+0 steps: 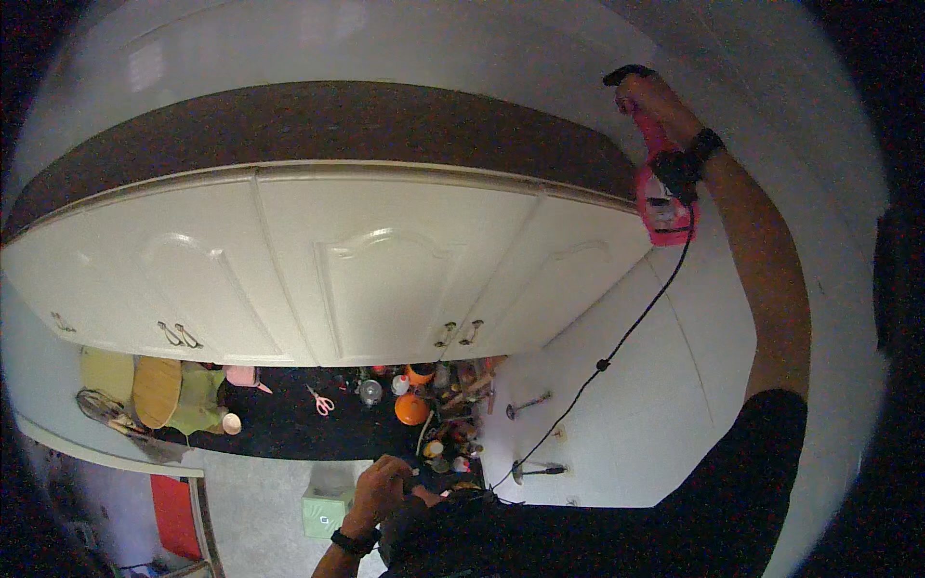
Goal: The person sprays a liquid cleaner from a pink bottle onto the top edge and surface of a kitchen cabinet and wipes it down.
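High at the upper right, my right hand (643, 97) grips a pink spray bottle (650, 137) by its neck, with the black spray head at the fingers. The bottle is beside the right end of the white wall cabinets (390, 267), near the tiled wall. A black cable (639, 318) hangs from a dark device at that wrist. My left hand (383, 484) is low at the bottom centre, near the dark countertop's edge; its fingers are curled, and whether it holds something small cannot be made out.
Scissors with pink handles (323, 404), an orange round item (412, 410) and several jars stand on the dark countertop (289, 433) below the cabinets. Wooden boards (157, 390) lean at the left. Hooks (531, 404) are on the right wall. A pale green bin (325, 514) stands on the floor.
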